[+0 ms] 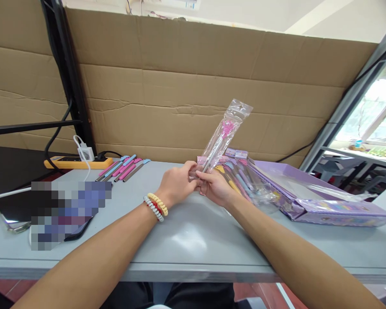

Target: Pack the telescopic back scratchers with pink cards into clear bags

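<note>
Both hands meet above the middle of the table, around the lower end of a clear plastic bag [237, 112]. Inside it lies a back scratcher [227, 128] with a pink hand-shaped head and a silvery rod, tilted up to the right. My left hand [176, 182], with coiled bands at the wrist, is closed on the bag's bottom end. My right hand [217, 186] pinches the bag and rod just beside it, thumb on top. Just behind and right of my right hand lie several bagged back scratchers [244, 178] in yellow, pink, blue and purple.
An open purple box [337, 210] stands at right. Several unbagged back scratchers [127, 167] lie at back left, beside a yellow power strip [67, 163] with a white charger [85, 152]. A phone [13, 210] and a blurred-out item lie at left. Cardboard [193, 86] walls the back.
</note>
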### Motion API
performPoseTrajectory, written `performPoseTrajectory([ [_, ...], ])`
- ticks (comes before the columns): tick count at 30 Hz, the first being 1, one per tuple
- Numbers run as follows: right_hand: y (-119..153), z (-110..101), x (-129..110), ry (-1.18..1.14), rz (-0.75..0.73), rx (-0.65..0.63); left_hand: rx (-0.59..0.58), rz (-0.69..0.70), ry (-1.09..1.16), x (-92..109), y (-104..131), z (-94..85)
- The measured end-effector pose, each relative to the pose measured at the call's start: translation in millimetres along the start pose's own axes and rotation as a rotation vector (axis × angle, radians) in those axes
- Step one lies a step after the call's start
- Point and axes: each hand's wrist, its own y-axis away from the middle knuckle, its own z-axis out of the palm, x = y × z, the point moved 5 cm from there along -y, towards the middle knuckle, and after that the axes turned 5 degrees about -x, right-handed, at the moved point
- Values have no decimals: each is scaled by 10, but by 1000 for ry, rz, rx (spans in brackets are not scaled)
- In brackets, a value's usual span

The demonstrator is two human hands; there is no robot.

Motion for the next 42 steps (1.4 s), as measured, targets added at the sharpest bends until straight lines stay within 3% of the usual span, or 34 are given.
performPoseTrajectory([
  [9,-3,-85,-7,11,29,39,-11,140,-56,82,21,-35],
  [20,9,-57,46,28,100,49,59,-29,-110,83,38,-52],
  [24,29,-85,7,59,139,-5,41,-43,148,-52,-25,-46],
  [27,63,-28,3,107,187,-129,14,-166,479,-224,-82,-38],
  [29,89,31,27,132,230,-213,-101,-194,667,-248,-104,10],
  [31,113,83,79,156,294,-290,-258,-147,812,-183,-104,67],
  [33,122,99,132,194,344,-333,-335,-110,906,-121,-95,96],
  [35,107,73,158,250,347,-329,-299,-129,946,-125,-102,102],
  [38,55,-2,119,330,254,-255,-155,-205,968,-231,-138,95],
  [42,19,-124,21,360,114,-42,18,-360,1008,-420,-165,74],
])
